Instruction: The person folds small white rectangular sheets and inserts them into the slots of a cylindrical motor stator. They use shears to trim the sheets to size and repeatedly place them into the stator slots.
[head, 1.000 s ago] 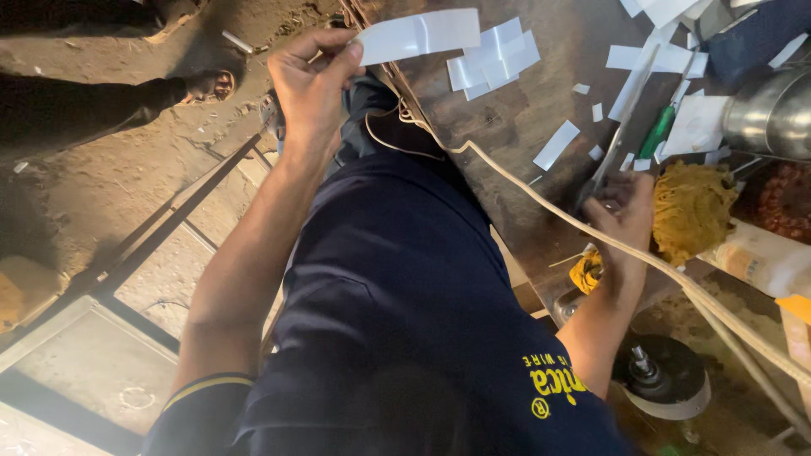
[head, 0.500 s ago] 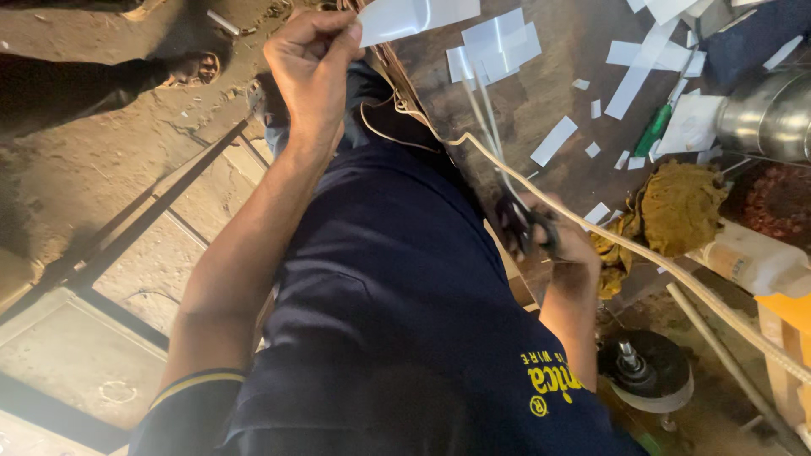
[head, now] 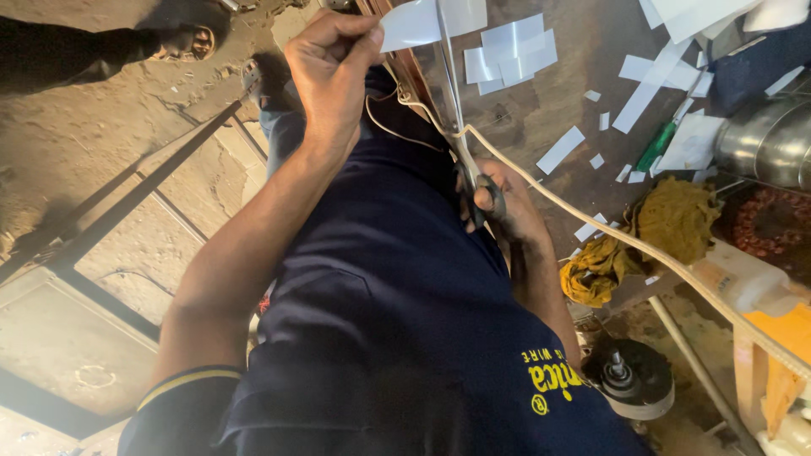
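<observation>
The left hand (head: pixel 331 72) pinches a white sheet (head: pixel 422 21) by its edge; thin and limp, it needs taut holding. The right hand (head: pixel 498 203) grips scissors (head: pixel 460 127) by the handles, blades reaching the sheet.

The sheet (head: pixel 414 24) pinched in the left hand (head: pixel 329 67) is thin white paper with a smooth, faintly glossy face, and the scissors (head: pixel 460 127) in the right hand (head: pixel 507 207) have bare shiny metal blades and dark handles. The tabletop (head: pixel 583 84) is dark, matt, worn wood strewn with white paper offcuts (head: pixel 507 55). To the right lie a coarse mustard-yellow cloth (head: pixel 667 224), a smooth off-white cord (head: pixel 591 224) and a polished steel vessel (head: pixel 773 143).
</observation>
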